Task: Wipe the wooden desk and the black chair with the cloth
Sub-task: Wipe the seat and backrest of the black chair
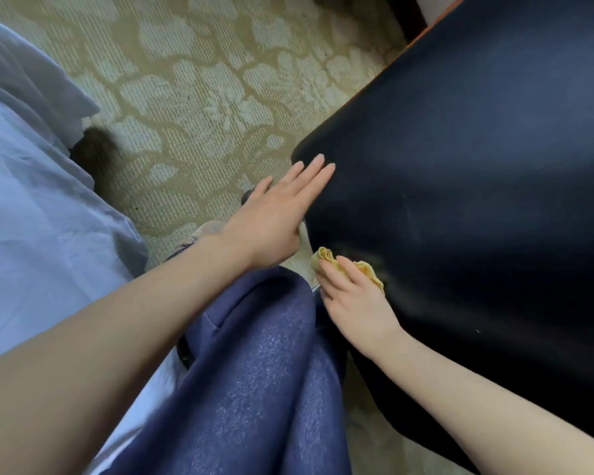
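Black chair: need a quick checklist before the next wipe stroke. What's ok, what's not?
1. Cloth in hand: ok, the right hand holds it bunched under its fingers.
2. Cloth contact: ok, it is pressed on the black chair, low and near the chair's edge.
3. Chair steadied: ok, the left hand rests on the edge with straight fingers.
4. Path up along the edge: not ok, the left hand lies just above the cloth.
5. Path across the chair, away from the edge: ok, bare black surface.
6. Coverage so far: cannot tell how much of the chair is wiped.
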